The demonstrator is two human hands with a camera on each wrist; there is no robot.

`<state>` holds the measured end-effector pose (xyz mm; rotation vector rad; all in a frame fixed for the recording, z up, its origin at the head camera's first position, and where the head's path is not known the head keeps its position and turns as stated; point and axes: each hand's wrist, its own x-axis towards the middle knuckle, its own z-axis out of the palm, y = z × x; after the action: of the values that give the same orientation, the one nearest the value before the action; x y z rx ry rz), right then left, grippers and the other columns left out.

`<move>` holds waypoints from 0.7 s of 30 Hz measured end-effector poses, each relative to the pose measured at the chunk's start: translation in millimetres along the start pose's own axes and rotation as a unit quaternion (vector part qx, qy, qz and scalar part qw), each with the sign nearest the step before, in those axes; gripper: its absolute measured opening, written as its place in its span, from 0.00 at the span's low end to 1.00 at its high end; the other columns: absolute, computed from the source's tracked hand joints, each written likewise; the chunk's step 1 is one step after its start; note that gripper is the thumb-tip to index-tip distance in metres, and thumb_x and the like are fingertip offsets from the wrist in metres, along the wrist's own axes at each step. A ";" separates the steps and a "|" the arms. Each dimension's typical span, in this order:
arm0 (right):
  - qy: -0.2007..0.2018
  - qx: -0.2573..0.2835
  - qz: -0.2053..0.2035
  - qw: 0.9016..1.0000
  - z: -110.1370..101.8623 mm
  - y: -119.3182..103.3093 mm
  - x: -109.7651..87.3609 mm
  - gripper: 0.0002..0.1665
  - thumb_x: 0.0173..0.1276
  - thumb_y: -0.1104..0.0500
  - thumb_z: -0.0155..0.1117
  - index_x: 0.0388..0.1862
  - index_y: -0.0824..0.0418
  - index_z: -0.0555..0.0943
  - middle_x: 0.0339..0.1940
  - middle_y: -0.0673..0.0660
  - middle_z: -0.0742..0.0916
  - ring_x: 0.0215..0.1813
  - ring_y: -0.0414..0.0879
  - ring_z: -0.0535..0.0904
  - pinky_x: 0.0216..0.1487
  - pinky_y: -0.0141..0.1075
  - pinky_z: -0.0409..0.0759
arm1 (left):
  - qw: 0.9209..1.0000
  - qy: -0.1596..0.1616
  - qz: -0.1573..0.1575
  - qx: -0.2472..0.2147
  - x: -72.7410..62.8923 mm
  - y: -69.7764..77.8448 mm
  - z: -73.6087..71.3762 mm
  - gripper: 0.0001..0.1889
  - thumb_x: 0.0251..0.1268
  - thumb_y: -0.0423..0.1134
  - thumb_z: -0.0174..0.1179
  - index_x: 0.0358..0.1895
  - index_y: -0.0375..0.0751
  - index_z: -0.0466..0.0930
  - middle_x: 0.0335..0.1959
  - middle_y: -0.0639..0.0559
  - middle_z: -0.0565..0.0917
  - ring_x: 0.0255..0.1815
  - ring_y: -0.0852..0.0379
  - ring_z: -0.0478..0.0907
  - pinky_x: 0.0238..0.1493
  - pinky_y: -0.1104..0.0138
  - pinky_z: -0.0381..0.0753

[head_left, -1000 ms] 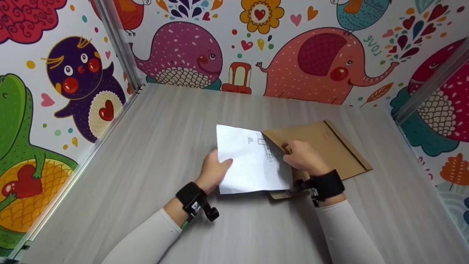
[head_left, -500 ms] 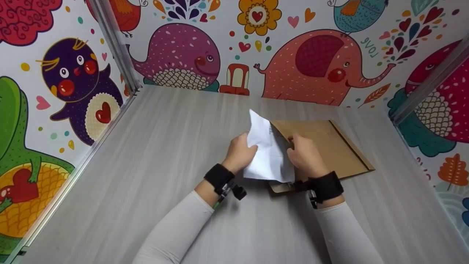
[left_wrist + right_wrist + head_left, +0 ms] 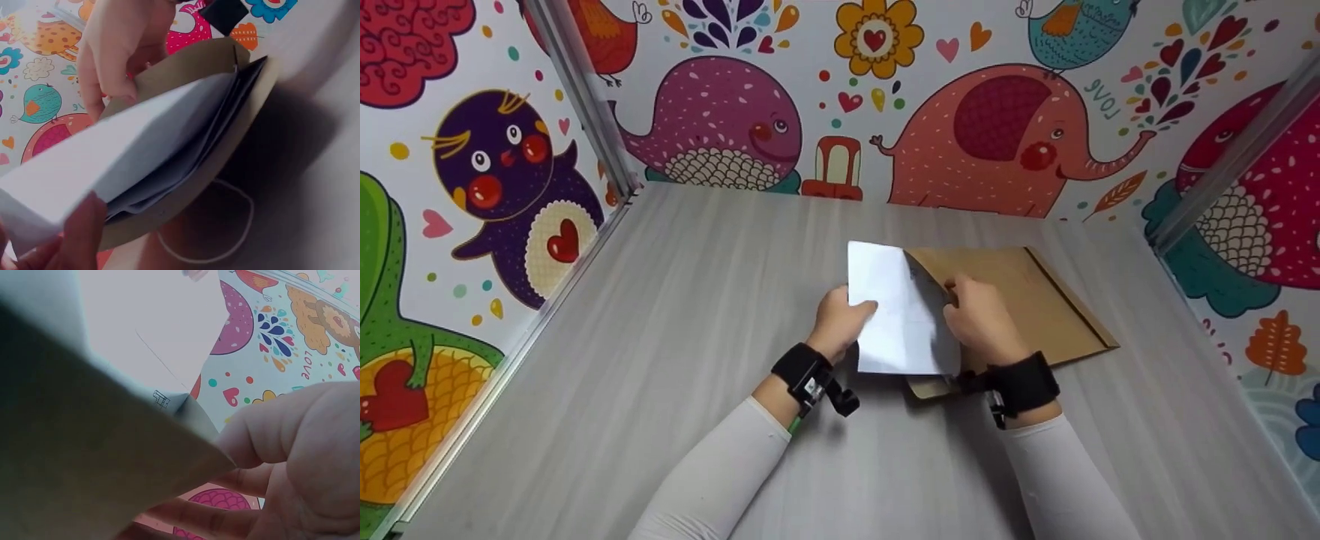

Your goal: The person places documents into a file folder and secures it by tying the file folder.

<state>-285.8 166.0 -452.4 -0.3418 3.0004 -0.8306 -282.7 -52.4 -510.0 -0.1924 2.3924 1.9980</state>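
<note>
My left hand (image 3: 838, 324) grips the left edge of a white sheet of paper (image 3: 896, 322), thumb on top. The sheet's right part lies inside the mouth of a brown kraft paper envelope (image 3: 1024, 300). At that mouth, my right hand (image 3: 982, 316) pinches the upper flap's edge and lifts it from the lower side. Line drawings on the sheet (image 3: 163, 398) show in the right wrist view. In the left wrist view, more papers (image 3: 185, 157) lie inside the envelope, and a white string loop (image 3: 247, 216) hangs beside it. How deep the sheet reaches is hidden.
The envelope rests on a pale wood-grain table (image 3: 720, 270). Walls printed with cartoon animals (image 3: 997, 142) enclose it at the back and sides, with metal corner posts (image 3: 585, 97). Each wrist wears a black strap (image 3: 1024, 384) with a small camera.
My left hand has moved right, sliding the sheet farther into the envelope. The sheet bent upward half a second ago and lies flatter now. My right hand keeps its pinch on the flap.
</note>
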 end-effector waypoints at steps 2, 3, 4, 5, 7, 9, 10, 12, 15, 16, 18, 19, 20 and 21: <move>0.000 -0.001 -0.005 1.000 0.3 -0.9 -1.1 0.24 0.74 0.66 0.54 0.66 0.74 0.76 0.62 0.74 0.85 0.64 0.67 0.82 0.64 0.59 0.81 | 1.000 -0.001 0.000 0.001 -1.5 -1.4 1.2 0.15 0.70 0.37 0.64 0.53 0.31 0.84 0.48 0.42 0.87 0.44 0.52 0.82 0.49 0.62 0.84; 0.001 -0.002 -0.009 1.000 0.4 -2.0 -1.9 0.24 0.74 0.66 0.54 0.66 0.74 0.76 0.61 0.74 0.86 0.63 0.67 0.82 0.64 0.59 0.81 | 1.000 -0.003 0.001 0.003 -2.4 -2.0 2.3 0.14 0.70 0.37 0.64 0.53 0.31 0.84 0.47 0.42 0.87 0.44 0.52 0.81 0.49 0.63 0.84; 0.002 -0.002 -0.012 1.000 0.6 -3.0 -2.6 0.24 0.73 0.67 0.54 0.65 0.74 0.77 0.61 0.74 0.86 0.63 0.67 0.82 0.63 0.59 0.81 | 1.000 -0.006 0.004 0.003 -3.5 -2.7 3.7 0.14 0.70 0.36 0.64 0.53 0.31 0.83 0.47 0.42 0.87 0.44 0.53 0.81 0.50 0.63 0.83; 0.004 -0.003 -0.016 1.000 0.9 -4.4 -3.2 0.23 0.73 0.67 0.54 0.65 0.74 0.77 0.60 0.74 0.86 0.62 0.67 0.83 0.63 0.59 0.81 | 1.000 -0.008 0.007 0.000 -4.3 -3.5 5.5 0.13 0.70 0.35 0.64 0.52 0.30 0.84 0.47 0.42 0.87 0.43 0.53 0.81 0.50 0.63 0.84; 0.007 -0.006 -0.023 1.000 2.2 -8.3 -4.9 0.22 0.73 0.68 0.55 0.64 0.73 0.77 0.59 0.73 0.86 0.61 0.66 0.83 0.62 0.59 0.82 | 1.000 -0.010 0.011 -0.005 -7.2 -4.1 8.9 0.13 0.70 0.35 0.64 0.52 0.30 0.83 0.47 0.41 0.87 0.44 0.52 0.81 0.51 0.61 0.84; 0.011 -0.016 -0.035 0.999 4.6 -13.6 -6.7 0.20 0.73 0.69 0.56 0.62 0.73 0.78 0.57 0.73 0.87 0.60 0.67 0.84 0.60 0.59 0.83 | 1.000 -0.012 0.014 -0.011 -10.4 -4.0 12.6 0.14 0.70 0.34 0.63 0.53 0.29 0.82 0.50 0.40 0.86 0.48 0.50 0.82 0.55 0.59 0.84; 0.013 -0.021 -0.042 0.999 6.2 -16.6 -7.7 0.19 0.73 0.69 0.57 0.61 0.73 0.78 0.56 0.73 0.87 0.59 0.67 0.84 0.59 0.59 0.83 | 1.000 -0.012 0.015 -0.011 -12.2 -3.9 14.4 0.15 0.70 0.34 0.63 0.55 0.29 0.81 0.52 0.39 0.86 0.50 0.49 0.81 0.58 0.58 0.84; 0.019 -0.032 -0.056 0.998 9.7 -22.6 -9.8 0.18 0.72 0.70 0.58 0.59 0.72 0.78 0.54 0.73 0.87 0.57 0.68 0.84 0.57 0.59 0.83 | 1.000 -0.011 0.017 -0.006 -15.9 -3.5 17.9 0.18 0.70 0.33 0.63 0.58 0.27 0.79 0.55 0.37 0.85 0.55 0.46 0.82 0.62 0.55 0.83; 0.031 -0.040 -0.077 0.996 14.5 -29.0 -12.2 0.16 0.70 0.70 0.58 0.56 0.72 0.79 0.51 0.73 0.87 0.54 0.69 0.84 0.54 0.60 0.83 | 1.000 -0.014 0.021 0.007 -20.1 -4.1 22.6 0.19 0.68 0.32 0.63 0.60 0.27 0.78 0.56 0.36 0.85 0.56 0.46 0.82 0.61 0.56 0.84; 0.033 -0.041 -0.081 0.995 15.6 -29.8 -12.4 0.16 0.69 0.70 0.58 0.55 0.71 0.79 0.50 0.73 0.87 0.53 0.70 0.84 0.54 0.60 0.83 | 1.000 -0.015 0.020 0.008 -20.8 -4.7 23.6 0.19 0.67 0.31 0.63 0.59 0.27 0.78 0.54 0.37 0.86 0.53 0.48 0.83 0.58 0.58 0.84; 0.039 -0.040 -0.080 0.995 16.5 -29.1 -11.9 0.17 0.68 0.70 0.57 0.55 0.72 0.79 0.50 0.73 0.87 0.53 0.70 0.84 0.54 0.60 0.83 | 1.000 -0.023 0.012 -0.014 -22.0 -5.5 24.7 0.15 0.65 0.29 0.63 0.54 0.28 0.80 0.47 0.41 0.87 0.45 0.51 0.85 0.49 0.62 0.87; 0.041 -0.039 -0.074 0.996 16.4 -27.8 -11.1 0.17 0.68 0.70 0.56 0.55 0.72 0.79 0.50 0.73 0.87 0.53 0.70 0.84 0.54 0.60 0.83 | 0.999 -0.028 0.006 -0.033 -21.8 -6.2 24.9 0.13 0.64 0.28 0.62 0.51 0.29 0.80 0.42 0.43 0.87 0.40 0.53 0.85 0.43 0.64 0.88; 0.043 -0.038 -0.066 0.996 16.0 -25.8 -10.1 0.17 0.68 0.70 0.56 0.56 0.72 0.78 0.51 0.73 0.87 0.54 0.70 0.84 0.55 0.60 0.83 | 0.998 -0.033 -0.004 -0.056 -21.5 -6.4 24.8 0.11 0.64 0.27 0.62 0.48 0.29 0.80 0.38 0.45 0.86 0.35 0.56 0.84 0.38 0.66 0.88; 0.044 -0.037 -0.059 0.997 15.4 -23.6 -8.9 0.18 0.68 0.70 0.56 0.56 0.72 0.78 0.51 0.74 0.87 0.55 0.71 0.84 0.56 0.60 0.82 | 0.996 -0.035 -0.014 -0.080 -21.1 -6.7 24.6 0.08 0.63 0.26 0.61 0.45 0.30 0.80 0.34 0.48 0.84 0.30 0.58 0.82 0.33 0.68 0.87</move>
<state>-271.2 140.3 -454.0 -0.5012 3.1250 -0.7640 -262.6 -27.7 -519.0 -0.1529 2.1765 2.1476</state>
